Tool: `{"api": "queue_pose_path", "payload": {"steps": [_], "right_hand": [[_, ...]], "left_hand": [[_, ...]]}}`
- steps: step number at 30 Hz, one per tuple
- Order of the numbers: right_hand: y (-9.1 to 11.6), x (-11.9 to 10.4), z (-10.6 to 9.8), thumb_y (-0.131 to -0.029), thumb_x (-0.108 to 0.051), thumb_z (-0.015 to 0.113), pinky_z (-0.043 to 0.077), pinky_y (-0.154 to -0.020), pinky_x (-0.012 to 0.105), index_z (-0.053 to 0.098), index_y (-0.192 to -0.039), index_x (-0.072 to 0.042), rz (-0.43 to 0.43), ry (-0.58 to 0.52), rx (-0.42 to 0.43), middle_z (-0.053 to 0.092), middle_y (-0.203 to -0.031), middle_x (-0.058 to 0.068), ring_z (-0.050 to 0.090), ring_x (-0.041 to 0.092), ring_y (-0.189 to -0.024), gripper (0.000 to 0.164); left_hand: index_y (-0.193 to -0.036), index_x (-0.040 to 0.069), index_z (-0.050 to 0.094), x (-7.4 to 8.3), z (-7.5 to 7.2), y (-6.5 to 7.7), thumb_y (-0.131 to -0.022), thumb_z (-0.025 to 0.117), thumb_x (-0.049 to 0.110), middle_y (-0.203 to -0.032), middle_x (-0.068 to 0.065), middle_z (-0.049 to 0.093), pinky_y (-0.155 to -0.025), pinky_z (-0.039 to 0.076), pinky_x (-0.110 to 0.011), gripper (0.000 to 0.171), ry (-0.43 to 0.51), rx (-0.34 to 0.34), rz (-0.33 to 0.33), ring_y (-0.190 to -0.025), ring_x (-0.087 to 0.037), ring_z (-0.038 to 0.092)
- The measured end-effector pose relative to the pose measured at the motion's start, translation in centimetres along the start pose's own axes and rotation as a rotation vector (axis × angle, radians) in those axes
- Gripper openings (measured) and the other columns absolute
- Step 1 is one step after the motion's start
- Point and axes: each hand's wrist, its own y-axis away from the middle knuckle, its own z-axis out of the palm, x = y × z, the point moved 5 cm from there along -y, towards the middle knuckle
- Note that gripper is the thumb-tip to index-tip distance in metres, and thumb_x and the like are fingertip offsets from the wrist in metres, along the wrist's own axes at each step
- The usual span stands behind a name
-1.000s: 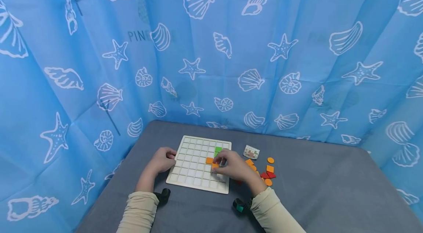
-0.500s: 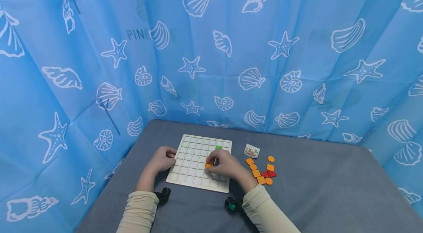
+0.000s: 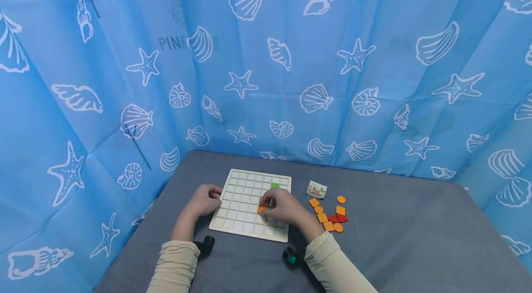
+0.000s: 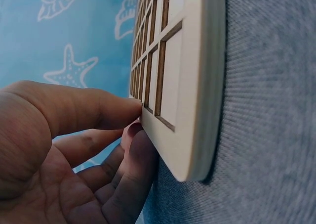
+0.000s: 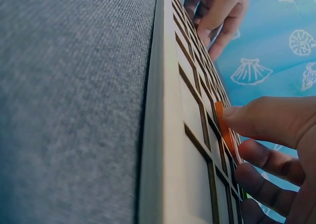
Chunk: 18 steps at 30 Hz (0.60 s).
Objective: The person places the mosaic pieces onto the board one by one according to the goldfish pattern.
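A pale wooden grid board [image 3: 234, 205] lies flat on the grey table. At its left edge, my left hand [image 3: 203, 200] pinches the rim, thumb on top in the left wrist view and fingers curled at the side. My right hand [image 3: 286, 207], over the board's right half, holds an orange square tile [image 5: 224, 127] between thumb and fingers, against the grid. Whether that tile sits flush in a cell I cannot tell. Part of another orange tile shows just behind it in the head view. A green tile [image 3: 275, 185] lies farther back, partly covered by the right hand.
Right of the board, loose orange tiles [image 3: 323, 218], square and round, lie near red tiles [image 3: 341, 218]. A small printed pattern card [image 3: 317, 190] rests behind them. A blue shell-patterned curtain [image 3: 266, 76] hangs along the table's far edge.
My right hand has moved left and slightly toward me across the board with the orange tile, then stayed nearly still over the last half second. The left hand has kept its place.
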Motion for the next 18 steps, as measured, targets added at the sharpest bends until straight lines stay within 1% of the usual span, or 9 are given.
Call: {"api": "queue_pose_path", "payload": {"steps": [7,13,18], "right_hand": [[0.0,0.0,0.0,-0.092,-0.009,0.080,0.049,-0.068,0.027,0.078,-0.102,-0.009,-0.002,-0.012,-0.001,0.069,-0.097,0.005,0.058,0.013,-0.073,0.010],[0.2,-0.1,-0.3,-0.093,-0.011,0.080,0.050,-0.068,0.027,0.078,-0.102,-0.009,-0.020,-0.031,0.003,0.070,-0.096,0.003,0.059,0.015,-0.074,0.010],[0.9,0.1,-1.2,-0.096,-0.015,0.077,0.051,-0.070,0.029,0.078,-0.105,-0.008,-0.010,-0.033,0.022,0.070,-0.099,0.003,0.062,0.017,-0.081,0.012]], "left_hand": [[-0.123,-0.006,0.070,0.1,0.0,0.1,-0.085,0.063,-0.003,-0.100,-0.013,0.065,-0.075,0.049,-0.037,0.038,0.002,-0.004,0.004,-0.088,-0.024,0.059],[-0.123,-0.006,0.070,0.2,0.0,0.1,-0.085,0.062,-0.003,-0.101,-0.014,0.065,-0.075,0.049,-0.037,0.039,0.004,-0.005,0.008,-0.089,-0.024,0.060],[-0.123,-0.006,0.070,0.1,0.0,0.1,-0.085,0.062,-0.003,-0.101,-0.014,0.066,-0.075,0.050,-0.037,0.039,0.001,-0.002,0.011,-0.089,-0.024,0.060]]}}
